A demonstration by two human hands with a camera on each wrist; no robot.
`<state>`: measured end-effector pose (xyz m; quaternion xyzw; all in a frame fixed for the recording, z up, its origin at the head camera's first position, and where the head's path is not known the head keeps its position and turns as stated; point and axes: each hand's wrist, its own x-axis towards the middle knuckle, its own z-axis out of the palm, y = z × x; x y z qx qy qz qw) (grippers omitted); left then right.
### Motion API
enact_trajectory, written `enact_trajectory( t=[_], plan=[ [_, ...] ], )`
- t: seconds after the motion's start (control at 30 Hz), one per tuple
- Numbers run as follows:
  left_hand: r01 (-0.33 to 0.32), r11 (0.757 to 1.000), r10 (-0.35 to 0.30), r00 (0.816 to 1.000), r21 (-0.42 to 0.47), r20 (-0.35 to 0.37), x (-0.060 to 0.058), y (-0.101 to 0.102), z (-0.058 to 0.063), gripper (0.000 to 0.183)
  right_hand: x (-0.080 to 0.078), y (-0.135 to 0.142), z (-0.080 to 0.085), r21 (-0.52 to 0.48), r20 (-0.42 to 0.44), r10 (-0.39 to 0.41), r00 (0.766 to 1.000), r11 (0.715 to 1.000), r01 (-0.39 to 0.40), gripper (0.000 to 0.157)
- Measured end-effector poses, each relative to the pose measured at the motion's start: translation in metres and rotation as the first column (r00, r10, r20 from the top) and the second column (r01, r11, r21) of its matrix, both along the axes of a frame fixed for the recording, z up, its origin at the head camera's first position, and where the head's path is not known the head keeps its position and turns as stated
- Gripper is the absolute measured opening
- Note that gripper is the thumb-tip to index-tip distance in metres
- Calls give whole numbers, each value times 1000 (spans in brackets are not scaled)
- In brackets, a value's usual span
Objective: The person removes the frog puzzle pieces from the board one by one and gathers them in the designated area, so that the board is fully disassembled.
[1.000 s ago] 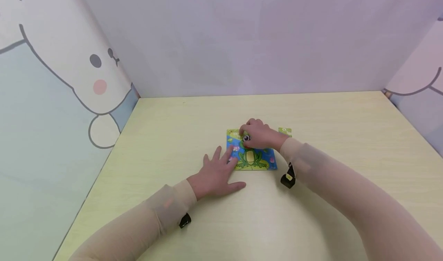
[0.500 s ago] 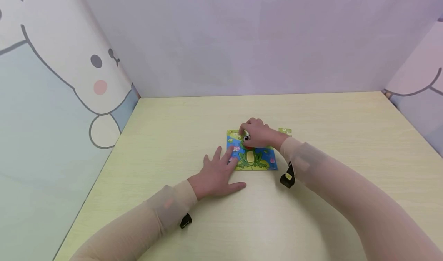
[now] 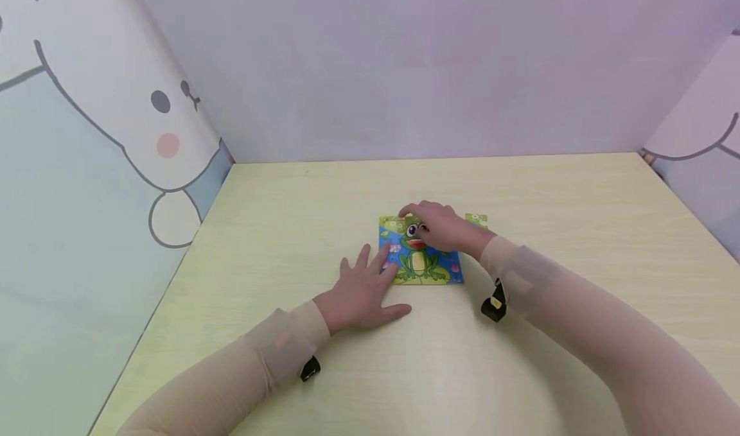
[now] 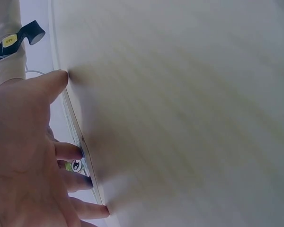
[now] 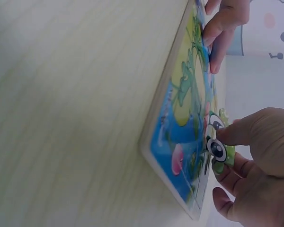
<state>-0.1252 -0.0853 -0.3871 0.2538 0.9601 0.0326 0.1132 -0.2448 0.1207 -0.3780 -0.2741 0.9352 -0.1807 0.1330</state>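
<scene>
A frog jigsaw puzzle in a flat frame lies on the table. My right hand is over its upper part. It pinches a puzzle piece with the frog's big eyes between thumb and fingers; in the right wrist view this piece looks tilted against the board. Whether it lies flush in its gap cannot be told. My left hand rests with spread, straight fingers on the board's left edge, thumb out on the tabletop. In the left wrist view, fingertips of the left hand touch the board and table.
A separate green puzzle piece with a white flower lies right of the board, partly hidden by the right wrist. The pale wooden table meets a plain back wall and a left side wall with a cartoon print.
My right hand has shifted a little to the right, uncovering more of the frog's eyes and red mouth. The left hand and the board have stayed in place.
</scene>
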Motion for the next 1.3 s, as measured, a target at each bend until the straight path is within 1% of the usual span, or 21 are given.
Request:
enact_trajectory(
  t=[0.1, 0.17, 0.27, 0.37, 0.47, 0.6, 0.7, 0.77, 0.9, 1.07, 1.2, 1.3],
  plan=[
    [-4, 1000, 4, 1000, 1, 7, 0, 0, 0, 75, 0, 3, -2, -37, -8, -22, 1000, 999, 22, 43],
    [-5, 1000, 5, 1000, 5, 15, 0, 0, 1, 75, 0, 5, -2, -68, -4, -46, 999, 997, 46, 38],
    [-6, 1000, 6, 1000, 15, 24, 0, 0, 2, 75, 0, 6, -3, -107, -8, -63, 998, 992, 62, 31],
    [-8, 1000, 7, 1000, 15, 15, 0, 0, 3, 74, -1, 7, -3, -139, -10, -56, 998, 989, 54, 28],
    [-5, 1000, 5, 1000, 8, -9, 0, 2, 5, 75, -1, 9, -3, -162, -6, -39, 999, 986, 37, 29],
    [28, 999, -28, 999, -19, -25, 0, 9, 6, 84, -1, 10, -1, -172, 11, -33, 999, 984, 34, 29],
    [66, 997, -66, 998, -37, -14, 0, 17, 6, 86, -2, 11, -1, -166, 29, -39, 999, 985, 43, 29],
    [79, 996, -79, 997, -40, 0, 0, 22, 5, 86, -2, 12, -2, -164, 40, -40, 998, 985, 46, 29],
    [83, 995, -82, 996, -48, 24, -1, 25, 5, 86, -2, 13, -3, -177, 52, -33, 998, 983, 41, 29],
    [79, 995, -78, 996, -60, 33, -2, 26, 7, 89, 0, 14, -3, -208, 33, -10, 999, 978, 17, 27],
    [77, 995, -74, 996, -61, 40, -2, 26, 7, 92, 1, 16, 1, -232, 26, -26, 999, 972, 31, 27],
    [72, 996, -69, 997, -58, 45, -2, 27, 6, 92, 0, 21, 8, -243, 31, -41, 999, 969, 48, 26]
  ],
)
